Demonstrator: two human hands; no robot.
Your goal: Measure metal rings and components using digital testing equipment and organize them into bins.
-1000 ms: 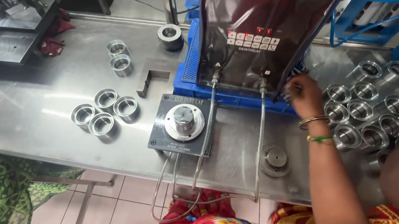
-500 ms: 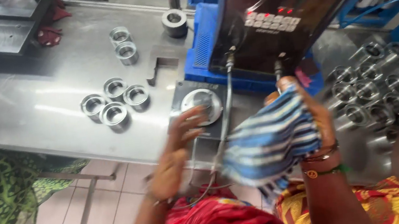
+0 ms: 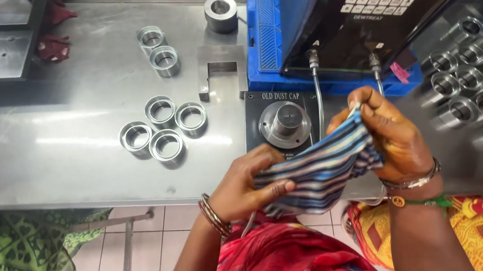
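Both hands have the striped cloth (image 3: pixel 321 165) between them, held up just above the near edge of the steel counter (image 3: pixel 88 163). The left hand (image 3: pixel 248 182) has its grip closed on the cloth's lower left end, thumb pressed flat over the fabric. The right hand (image 3: pixel 389 133), at about three o'clock from it, pinches the upper edge with fingers curled tight, a fold poking up past the fingertips.

The cloth looks light and limp: it sags and bunches between the two holds, with no stiffness of its own. I'd judge it easy to keep hold of, not slippery and not breakable, but it will flop wherever it is unsupported. Taking it by edges or corners, as now, seems the sensible place if it is to be spread; a bunched handful would do for wiping.

Behind the cloth, at twelve o'clock, sits a round metal fixture (image 3: pixel 285 122) on a dark plate. At ten o'clock, well apart, four machined steel rings (image 3: pixel 163 127) cluster on the counter. At two o'clock a batch of metal cylinders (image 3: pixel 466 79) lies close-packed.
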